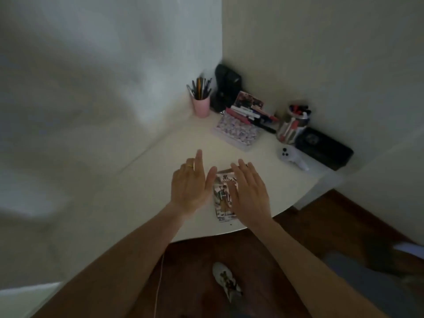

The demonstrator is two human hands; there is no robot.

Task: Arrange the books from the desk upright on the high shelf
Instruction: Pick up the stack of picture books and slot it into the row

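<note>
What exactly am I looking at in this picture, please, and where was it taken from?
There is no robot here. A camera worn on a person's head looks forward and down, so the two bare arms are the wearer's own. The left hand and the right hand are both open, fingers straight, on either side of an illustrated book lying flat on the cream-white desk. Neither hand grips it yet. Farther back stand a pink cup of pens, a patterned box topped with markers, a clear jar of markers, a white handheld controller and a flat black case. No shelf is in view.
</note>
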